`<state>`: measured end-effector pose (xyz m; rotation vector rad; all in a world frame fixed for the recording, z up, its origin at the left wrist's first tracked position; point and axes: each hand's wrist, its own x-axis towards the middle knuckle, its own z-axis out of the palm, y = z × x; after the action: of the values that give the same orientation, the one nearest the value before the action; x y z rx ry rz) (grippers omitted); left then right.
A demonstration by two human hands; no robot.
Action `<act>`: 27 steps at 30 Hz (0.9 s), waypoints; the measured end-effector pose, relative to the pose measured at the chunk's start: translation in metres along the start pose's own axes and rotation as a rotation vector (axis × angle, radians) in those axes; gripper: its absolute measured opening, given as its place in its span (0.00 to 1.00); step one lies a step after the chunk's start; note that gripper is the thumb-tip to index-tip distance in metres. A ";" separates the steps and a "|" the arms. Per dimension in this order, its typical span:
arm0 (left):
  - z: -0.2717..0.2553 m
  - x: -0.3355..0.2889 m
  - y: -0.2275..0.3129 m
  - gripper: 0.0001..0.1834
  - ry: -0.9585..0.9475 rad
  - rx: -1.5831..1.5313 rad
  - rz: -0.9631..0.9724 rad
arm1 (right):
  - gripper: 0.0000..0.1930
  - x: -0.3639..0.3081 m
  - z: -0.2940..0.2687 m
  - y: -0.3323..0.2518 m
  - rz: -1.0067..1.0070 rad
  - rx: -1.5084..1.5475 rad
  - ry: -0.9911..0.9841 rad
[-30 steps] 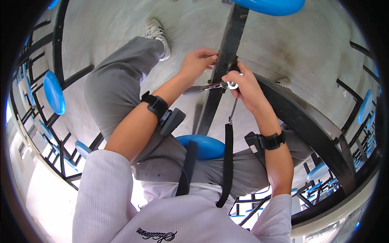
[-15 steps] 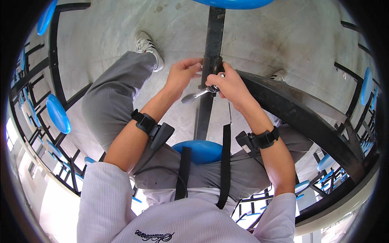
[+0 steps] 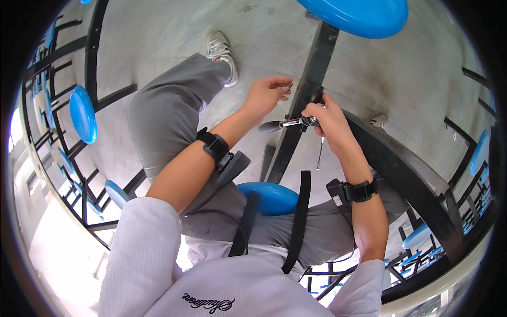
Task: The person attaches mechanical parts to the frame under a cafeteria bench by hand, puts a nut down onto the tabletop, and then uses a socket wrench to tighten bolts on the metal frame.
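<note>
My right hand (image 3: 332,122) is closed around the head end of a ratchet wrench (image 3: 288,123), whose dark grey handle points left across the black steel beam (image 3: 311,68). Beneath the same hand hangs a thin metal tool (image 3: 320,153) with a small widened end; its upper part is hidden by the palm. My left hand (image 3: 268,95) is just left of the beam, apart from it. Its fingertips are pinched together, and a small shiny metal piece (image 3: 288,88) shows between them, too small to name.
A blue round seat (image 3: 364,16) tops the beam's far end, and another blue seat (image 3: 269,198) is under me. A thick black curved bar (image 3: 406,169) runs down on the right. More seats on black frames (image 3: 83,113) stand at the left.
The view has shifted, so the beam now slants and more of the far seat shows. My left hand is pinched over a small metal piece; the ratchet wrench stays in my right hand.
</note>
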<state>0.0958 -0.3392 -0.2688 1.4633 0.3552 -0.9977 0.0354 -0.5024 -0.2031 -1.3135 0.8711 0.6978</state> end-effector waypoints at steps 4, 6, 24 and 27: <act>0.000 0.001 0.001 0.14 -0.009 0.007 0.005 | 0.15 -0.003 0.005 0.001 0.007 0.030 -0.004; 0.005 0.001 0.002 0.14 -0.008 -0.031 -0.055 | 0.15 -0.004 0.005 0.001 0.006 0.058 -0.005; 0.011 0.001 0.006 0.13 0.083 -0.032 -0.143 | 0.23 -0.005 0.010 0.004 0.005 0.030 -0.054; 0.010 0.000 0.001 0.13 0.126 -0.051 -0.151 | 0.22 -0.006 0.012 0.000 0.009 0.006 -0.078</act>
<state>0.0936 -0.3484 -0.2667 1.4732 0.5856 -1.0111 0.0339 -0.4906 -0.1979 -1.2692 0.8165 0.7479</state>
